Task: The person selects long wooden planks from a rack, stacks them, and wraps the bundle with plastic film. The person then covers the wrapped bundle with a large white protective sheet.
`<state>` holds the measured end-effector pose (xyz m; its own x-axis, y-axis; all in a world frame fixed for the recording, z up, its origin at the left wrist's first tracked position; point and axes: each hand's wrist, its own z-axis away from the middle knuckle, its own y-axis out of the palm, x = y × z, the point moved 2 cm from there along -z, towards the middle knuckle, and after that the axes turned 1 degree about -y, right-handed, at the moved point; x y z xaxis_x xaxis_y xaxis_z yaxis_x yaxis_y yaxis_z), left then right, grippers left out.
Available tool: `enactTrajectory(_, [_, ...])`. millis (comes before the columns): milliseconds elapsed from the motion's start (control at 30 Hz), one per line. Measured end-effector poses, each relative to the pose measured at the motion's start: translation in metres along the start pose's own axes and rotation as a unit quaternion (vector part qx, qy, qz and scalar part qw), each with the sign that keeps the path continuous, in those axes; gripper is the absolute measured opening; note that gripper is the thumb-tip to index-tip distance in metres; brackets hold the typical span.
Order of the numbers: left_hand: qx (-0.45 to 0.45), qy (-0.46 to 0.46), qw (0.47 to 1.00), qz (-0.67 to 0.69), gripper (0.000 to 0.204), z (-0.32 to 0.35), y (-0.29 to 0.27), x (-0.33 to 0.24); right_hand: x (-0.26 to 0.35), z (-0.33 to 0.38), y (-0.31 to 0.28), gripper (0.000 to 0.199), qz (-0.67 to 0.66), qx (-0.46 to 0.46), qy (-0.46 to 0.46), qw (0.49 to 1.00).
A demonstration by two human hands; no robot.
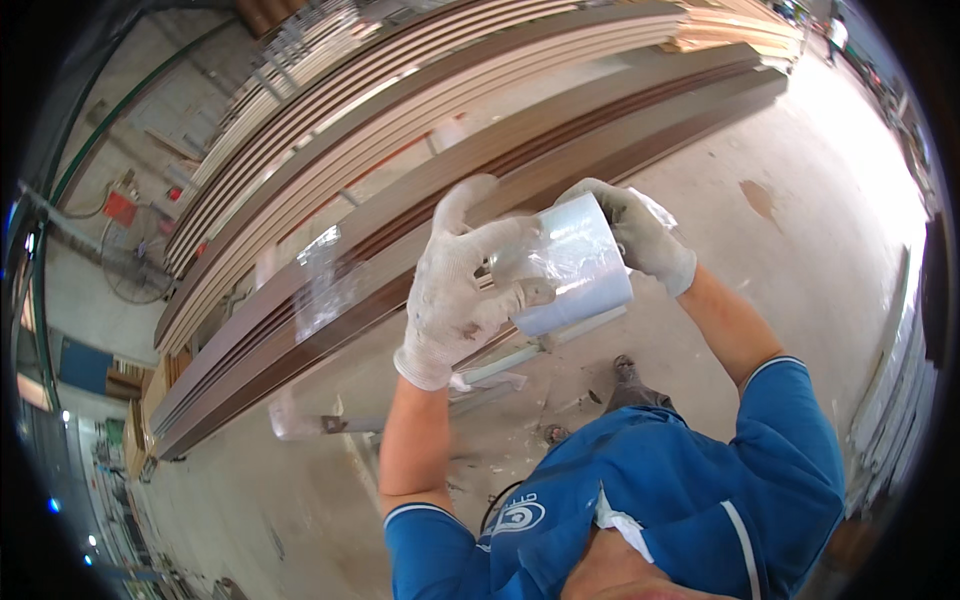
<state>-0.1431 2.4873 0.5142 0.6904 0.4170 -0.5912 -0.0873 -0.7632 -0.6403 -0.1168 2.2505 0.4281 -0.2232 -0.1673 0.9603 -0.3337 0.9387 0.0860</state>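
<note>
A roll of clear plastic film (pixel 585 262) is held up in front of me, tilted, above the floor. My right hand (pixel 645 235), in a pale knitted glove, grips the roll's right end, some fingers hidden behind it. My left hand (pixel 455 285), in a white glove with dark smudges, is at the roll's left end. Its thumb and forefinger lie against the film, with a gap between them. Beyond my hands lies a bundle of long brown profiles (pixel 560 165), with shiny clear film (pixel 325 275) around it near its left part.
Stacks of long pale and brown strips (pixel 400 120) lie behind the bundle. A standing fan (pixel 138 255) is at the far left. Below my hands is a grey support bar (pixel 350 424) near the concrete floor (pixel 760 290). Long stacked pieces (pixel 890 400) line the right side.
</note>
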Motion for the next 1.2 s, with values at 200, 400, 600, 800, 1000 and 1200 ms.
enactTrajectory(200, [0.131,-0.041,0.974,0.18,0.012,-0.093,0.128,-0.038,0.019,0.072,-0.15,0.026,0.143,-0.085,0.031,0.986])
enactTrajectory(400, [0.137,-0.056,0.858,0.491,0.014,-0.221,0.315,-0.092,0.003,0.159,-0.336,0.04,-0.048,-0.174,0.041,0.983])
enactTrajectory(600, [0.191,-0.009,0.778,0.599,0.021,-0.319,0.434,-0.165,-0.049,0.239,-0.446,0.042,-0.211,-0.238,0.095,0.943])
enactTrajectory(800, [0.2,0.105,0.8,0.555,0.017,-0.361,0.437,-0.172,0.004,0.238,-0.593,0.029,0.117,-0.49,0.044,0.863])
enactTrajectory(1000, [0.161,0.129,0.843,0.497,0.014,-0.406,0.447,-0.156,0.174,0.145,-0.704,0.024,0.489,-0.503,-0.337,0.628])
enactTrajectory(1200, [0.109,0.144,0.9,0.397,0.008,-0.462,0.499,-0.14,0.209,0.007,-0.802,0.022,0.573,-0.355,-0.329,0.661])
